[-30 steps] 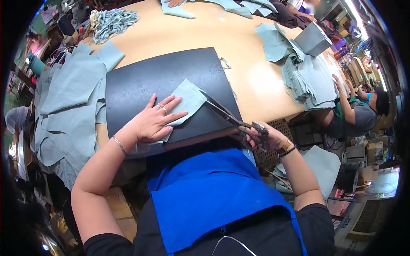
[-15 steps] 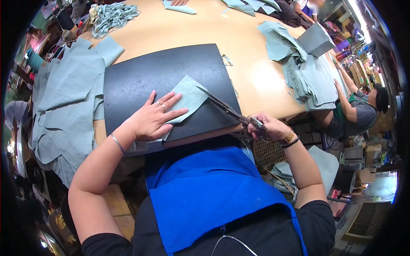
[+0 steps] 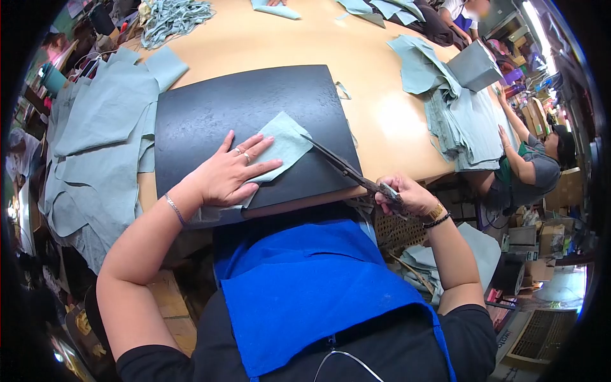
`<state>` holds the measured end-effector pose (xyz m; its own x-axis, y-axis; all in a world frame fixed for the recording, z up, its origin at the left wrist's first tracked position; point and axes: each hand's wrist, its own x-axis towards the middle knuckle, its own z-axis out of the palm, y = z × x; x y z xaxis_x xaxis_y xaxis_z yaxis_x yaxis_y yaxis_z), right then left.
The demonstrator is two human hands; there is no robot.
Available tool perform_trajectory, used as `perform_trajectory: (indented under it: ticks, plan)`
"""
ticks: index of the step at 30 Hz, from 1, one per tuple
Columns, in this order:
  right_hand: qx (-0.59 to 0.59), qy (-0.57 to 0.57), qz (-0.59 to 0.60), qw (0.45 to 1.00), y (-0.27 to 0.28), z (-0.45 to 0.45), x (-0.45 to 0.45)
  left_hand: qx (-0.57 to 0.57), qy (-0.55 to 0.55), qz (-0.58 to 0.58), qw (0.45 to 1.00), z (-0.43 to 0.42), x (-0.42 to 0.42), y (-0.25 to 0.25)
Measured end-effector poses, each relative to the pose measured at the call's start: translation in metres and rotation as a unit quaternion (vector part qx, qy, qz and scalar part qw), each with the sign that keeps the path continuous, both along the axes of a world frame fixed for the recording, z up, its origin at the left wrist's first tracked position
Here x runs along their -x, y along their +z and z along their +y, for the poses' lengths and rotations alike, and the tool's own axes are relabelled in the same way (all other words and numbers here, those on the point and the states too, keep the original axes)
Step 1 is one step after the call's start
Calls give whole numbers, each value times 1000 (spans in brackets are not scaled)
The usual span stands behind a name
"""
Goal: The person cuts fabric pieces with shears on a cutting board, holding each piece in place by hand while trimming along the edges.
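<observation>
My left hand (image 3: 235, 167) lies with fingers spread on a pale green piece of cloth (image 3: 287, 148), pressing it against a black board (image 3: 248, 95). Gripped by its handles in my right hand (image 3: 410, 196) is a pair of long dark scissors (image 3: 347, 169). Their tips reach the right edge of the cloth, and the blades look nearly closed. My fingers partly hide the handles. Another bit of cloth shows below my left hand at the board's near edge.
Pale green cloth sheets (image 3: 102, 121) lie left of the board. At right, a cloth stack (image 3: 468, 130) sits beside a grey block (image 3: 474, 67). Cloth strips (image 3: 175, 22) are heaped at the far left. A person (image 3: 531, 156) works at the table's right; another person's hand shows at the far edge.
The scissors and my right hand have shifted slightly right and down, with the tips drawn back towards the cloth's edge. My left hand stays on the cloth.
</observation>
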<state>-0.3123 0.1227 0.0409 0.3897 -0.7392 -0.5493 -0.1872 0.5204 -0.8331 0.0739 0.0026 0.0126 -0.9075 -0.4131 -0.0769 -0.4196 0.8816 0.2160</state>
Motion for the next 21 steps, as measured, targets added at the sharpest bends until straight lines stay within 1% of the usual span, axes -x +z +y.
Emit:
perform_trajectory:
  ticks: [4, 7, 10, 13, 16, 19, 21]
  plan:
    - [-15, -1, 17, 1000, -2, -9, -4, 2, -5, 0, 1000, -1, 0, -2]
    - [-11, -21, -29, 999, -11, -18, -11, -1, -2, -4, 1000, 0, 1, 1]
    - [-2, -49, -25, 999, -11, -24, -17, 3, -3, 0, 1000, 0, 0, -1]
    - [-15, -29, 9, 999, 3, -21, -15, -17, -1, 4, 1000, -1, 0, -2]
    - [10, -5, 4, 1000, -9, -19, -3, -15, -1, 1, 1000, -2, 0, -4]
    - [4, -10, 7, 1000, -12, -20, -1, 15, -5, -3, 1000, -1, 0, -3]
    - [-26, -47, -35, 998, -9, -23, -9, 13, -7, 2, 1000, -1, 0, -3]
